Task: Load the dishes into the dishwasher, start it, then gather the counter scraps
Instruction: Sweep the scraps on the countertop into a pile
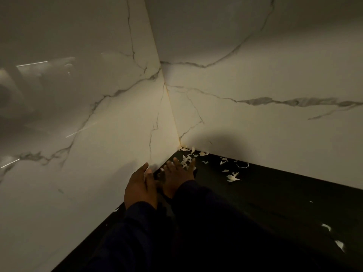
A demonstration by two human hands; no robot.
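Note:
Pale food scraps [232, 177] lie scattered on the dark counter [275, 197], thickest in the far corner [186, 152] where two marble walls meet. My right hand [177, 177] lies flat on the counter with straight fingers, its tips among the corner scraps. My left hand [140, 186] is beside it, fingers straight, its edge against the left wall. Neither hand grips anything. Dark sleeves cover both forearms.
White marble wall panels with grey veins close the corner on the left [88, 134] and at the back [265, 124]. A few more pale scraps [339, 245] lie at the counter's right. The light is dim.

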